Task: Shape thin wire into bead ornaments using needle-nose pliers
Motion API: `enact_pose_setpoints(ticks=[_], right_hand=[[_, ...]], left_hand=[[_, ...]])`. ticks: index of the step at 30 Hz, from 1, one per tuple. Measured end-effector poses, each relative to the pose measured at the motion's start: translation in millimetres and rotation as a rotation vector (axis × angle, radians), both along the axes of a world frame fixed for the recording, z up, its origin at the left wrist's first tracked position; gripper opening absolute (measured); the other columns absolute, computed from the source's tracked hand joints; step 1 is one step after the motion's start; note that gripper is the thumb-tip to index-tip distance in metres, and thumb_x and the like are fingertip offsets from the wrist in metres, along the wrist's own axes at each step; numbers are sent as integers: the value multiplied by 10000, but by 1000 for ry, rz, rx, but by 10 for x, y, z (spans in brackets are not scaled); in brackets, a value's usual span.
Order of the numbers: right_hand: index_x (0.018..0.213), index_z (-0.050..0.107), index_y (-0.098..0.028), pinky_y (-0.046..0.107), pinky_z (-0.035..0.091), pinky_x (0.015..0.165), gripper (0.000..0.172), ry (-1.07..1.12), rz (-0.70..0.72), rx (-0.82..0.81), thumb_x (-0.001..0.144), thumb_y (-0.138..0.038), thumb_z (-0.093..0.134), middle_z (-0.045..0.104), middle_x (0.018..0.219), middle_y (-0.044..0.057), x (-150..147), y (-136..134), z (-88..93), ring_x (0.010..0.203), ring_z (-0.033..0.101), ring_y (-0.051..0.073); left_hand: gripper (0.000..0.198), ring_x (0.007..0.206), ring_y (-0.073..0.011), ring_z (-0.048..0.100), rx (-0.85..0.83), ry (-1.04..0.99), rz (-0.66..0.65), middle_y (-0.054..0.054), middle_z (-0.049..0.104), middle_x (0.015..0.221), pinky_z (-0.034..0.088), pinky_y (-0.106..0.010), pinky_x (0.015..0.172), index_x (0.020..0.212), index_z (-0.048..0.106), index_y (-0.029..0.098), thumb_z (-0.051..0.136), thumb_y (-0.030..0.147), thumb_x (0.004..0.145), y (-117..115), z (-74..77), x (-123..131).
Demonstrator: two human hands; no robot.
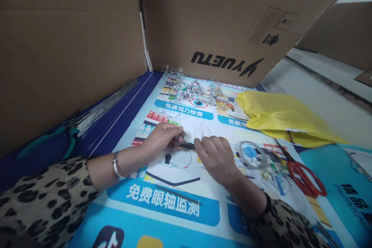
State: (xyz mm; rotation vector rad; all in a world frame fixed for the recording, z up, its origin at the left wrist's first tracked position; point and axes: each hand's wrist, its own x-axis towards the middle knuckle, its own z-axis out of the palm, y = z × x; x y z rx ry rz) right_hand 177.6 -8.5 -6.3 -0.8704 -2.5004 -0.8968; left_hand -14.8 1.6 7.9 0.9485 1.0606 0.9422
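Cardboard (72, 46) backs your table (122, 124). Your left hand (162, 136) pinches wire (188, 164), your right hand (215, 157) grips a black tool (186, 145). Hold both steady.

Work surface screened by cardboard, soft even light.
Brown cardboard panel (58, 46) stands at left, a second cardboard sheet (226, 15) with inverted "YUETU" print behind. Printed poster (174, 205) covers the blue tabletop (95, 139); pale floor (319, 97) at right.

Leopard-print sleeves (43, 197), black tool (186, 145), yellow bag (279, 118), red scissors (306, 178).
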Motion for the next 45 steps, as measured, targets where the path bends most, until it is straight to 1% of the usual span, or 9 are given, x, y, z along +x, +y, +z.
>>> enact_pose_setpoints(ticks=[4,8,16,24,33,41,45], right_hand=[[966,582,-151,345,280,669,166,1,4,-1,865,-138,450,574,815,62,1,-7,-3,742,438,175],[972,579,-156,344,281,669,165,-13,0,11,865,-146,453,577,813,58,0,-15,-5,739,434,174],[984,572,-151,343,283,678,164,-8,24,11,861,-145,464,586,830,58,-14,-23,-8,757,441,174],[978,573,-154,341,279,661,159,-2,22,-6,864,-148,463,581,803,54,-14,-13,-10,737,443,171],[986,568,-161,341,274,668,169,-2,19,-9,875,-144,442,577,810,54,-21,-22,0,746,445,169],[1000,564,-157,343,278,668,175,-19,22,-6,869,-140,450,582,825,60,-15,-27,-1,757,449,175],[1004,563,-159,342,278,675,179,-9,16,-6,870,-139,446,579,825,57,-14,-34,6,758,450,174]], left_hand=[[204,480,-108,559,-29,-11,1,-27,594,580,418,-222,470,640,581,140,550,302,762,-17,29,13],[201,472,-105,547,-24,-15,2,-23,585,571,407,-219,459,631,574,140,546,292,760,-26,40,16],[193,485,-109,542,-39,16,13,-24,587,581,417,-225,459,642,567,130,549,285,755,-29,52,19],[208,484,-104,531,-22,31,6,-28,593,578,401,-217,446,614,566,138,551,291,753,-32,56,18],[221,474,-105,533,-3,34,-23,-26,596,574,393,-214,438,610,567,140,548,305,756,-19,24,8],[220,473,-104,538,-32,25,-11,-30,597,567,401,-214,444,596,557,133,553,295,745,-32,68,26],[212,454,-104,539,-42,20,-17,-29,594,554,396,-214,437,600,555,132,551,292,739,-29,66,28]])
